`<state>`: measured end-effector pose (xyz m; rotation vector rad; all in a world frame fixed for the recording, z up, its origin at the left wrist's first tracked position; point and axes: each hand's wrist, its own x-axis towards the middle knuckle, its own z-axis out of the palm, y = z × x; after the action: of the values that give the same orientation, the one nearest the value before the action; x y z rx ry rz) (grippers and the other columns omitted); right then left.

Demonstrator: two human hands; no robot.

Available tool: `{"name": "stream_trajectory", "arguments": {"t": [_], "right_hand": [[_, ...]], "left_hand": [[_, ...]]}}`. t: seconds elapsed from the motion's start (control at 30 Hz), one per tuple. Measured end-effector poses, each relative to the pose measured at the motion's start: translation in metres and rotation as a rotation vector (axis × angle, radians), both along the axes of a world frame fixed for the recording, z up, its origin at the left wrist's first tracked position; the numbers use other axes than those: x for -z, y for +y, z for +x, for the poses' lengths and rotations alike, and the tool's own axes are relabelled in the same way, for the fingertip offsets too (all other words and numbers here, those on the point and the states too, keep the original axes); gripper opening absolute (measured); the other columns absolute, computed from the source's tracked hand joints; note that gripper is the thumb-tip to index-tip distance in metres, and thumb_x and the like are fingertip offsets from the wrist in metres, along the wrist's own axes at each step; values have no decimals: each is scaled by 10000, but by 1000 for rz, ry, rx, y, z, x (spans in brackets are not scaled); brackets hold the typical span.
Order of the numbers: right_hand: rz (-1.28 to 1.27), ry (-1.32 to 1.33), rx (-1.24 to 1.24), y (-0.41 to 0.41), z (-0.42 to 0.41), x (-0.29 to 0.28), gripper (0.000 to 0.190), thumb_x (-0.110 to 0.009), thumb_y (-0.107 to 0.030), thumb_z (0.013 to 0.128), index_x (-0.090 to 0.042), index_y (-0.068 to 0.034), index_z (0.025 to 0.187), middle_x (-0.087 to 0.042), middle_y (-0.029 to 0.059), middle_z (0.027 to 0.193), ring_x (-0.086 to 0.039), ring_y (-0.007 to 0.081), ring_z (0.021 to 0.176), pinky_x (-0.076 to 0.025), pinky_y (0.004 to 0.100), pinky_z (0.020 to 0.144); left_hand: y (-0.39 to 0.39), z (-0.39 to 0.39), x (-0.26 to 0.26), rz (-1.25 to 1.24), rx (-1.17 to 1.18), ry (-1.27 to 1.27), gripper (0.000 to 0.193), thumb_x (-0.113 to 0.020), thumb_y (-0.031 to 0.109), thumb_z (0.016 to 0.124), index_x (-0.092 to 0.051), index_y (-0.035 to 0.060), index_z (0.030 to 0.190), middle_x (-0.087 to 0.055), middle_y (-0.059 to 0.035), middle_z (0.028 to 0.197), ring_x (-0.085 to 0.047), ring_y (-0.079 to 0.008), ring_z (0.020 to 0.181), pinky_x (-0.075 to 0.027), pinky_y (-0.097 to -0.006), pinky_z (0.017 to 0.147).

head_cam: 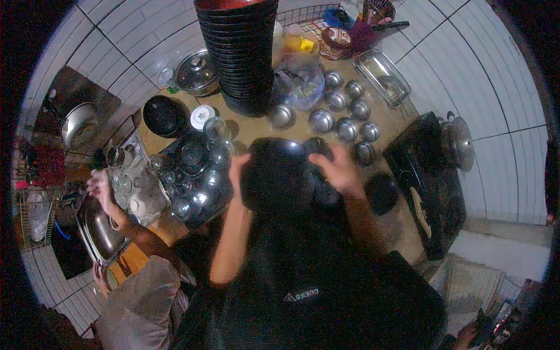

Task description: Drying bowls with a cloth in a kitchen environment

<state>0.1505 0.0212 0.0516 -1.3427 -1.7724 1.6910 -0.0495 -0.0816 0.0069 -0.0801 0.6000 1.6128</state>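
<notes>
Both of my hands grip a dark, round-cornered vessel [275,175], likely a bowl or tub, in front of my chest. My left hand [240,168] clasps its left side, thumb on the rim. On the opposite side is my right hand [336,168], thumb pointing inward; it is slightly blurred. Another dark item [318,146] shows beside the right thumb, too dim to name. Beyond the vessel rises a tall stack of nested black bowls [243,57], reddish inside at the top. Several small metal cups [321,121] stand on the counter to its right.
A black gas stove [426,188] flanks the counter [256,127] at right. Glassware [212,177] crowds a dark surface at left, near a black bowl [161,114] and lidded pan [197,72]. Another person [140,297] works by the sink [103,229]. A glass dish [385,78] leans back right.
</notes>
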Motion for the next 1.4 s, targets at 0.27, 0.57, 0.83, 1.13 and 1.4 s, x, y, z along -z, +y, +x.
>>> {"name": "stream_trajectory", "arguments": {"t": [0.27,0.57,0.83,1.13,1.4], "right_hand": [[-47,186,238,-14,2,23,471,-704,-67,833,-540,42,1261,-635,108,1116,-607,173,968,-494,329,865],[19,184,82,-6,8,21,317,-669,-96,841,-633,14,1137,-676,62,970,-622,152,886,-490,305,825],[151,131,166,-4,2,14,218,-671,-128,854,-668,-9,1036,-673,16,853,-599,116,751,-481,298,708],[135,188,178,-9,8,22,222,-693,-156,863,-662,-6,1024,-674,24,862,-610,124,765,-487,299,712],[203,204,315,-7,16,20,241,-689,-169,868,-659,-16,1052,-682,43,927,-620,146,838,-493,310,757]], "left_hand": [[-14,-8,-21,-221,60,211,386,-614,321,816,-644,17,1052,-667,-126,1004,-644,-266,895,-541,-414,815],[-19,-4,-15,-194,133,112,370,-671,334,814,-638,55,1054,-655,-99,990,-630,-249,894,-535,-410,820],[-15,7,-14,-231,133,93,395,-658,360,824,-630,63,1083,-647,-98,1022,-627,-251,914,-535,-411,829],[-12,11,-12,-272,123,69,388,-633,372,827,-642,72,1074,-653,-88,1026,-631,-257,941,-529,-423,853],[-15,13,9,-174,81,53,364,-602,357,882,-639,44,1063,-699,-103,1022,-683,-238,884,-585,-402,717]]}}
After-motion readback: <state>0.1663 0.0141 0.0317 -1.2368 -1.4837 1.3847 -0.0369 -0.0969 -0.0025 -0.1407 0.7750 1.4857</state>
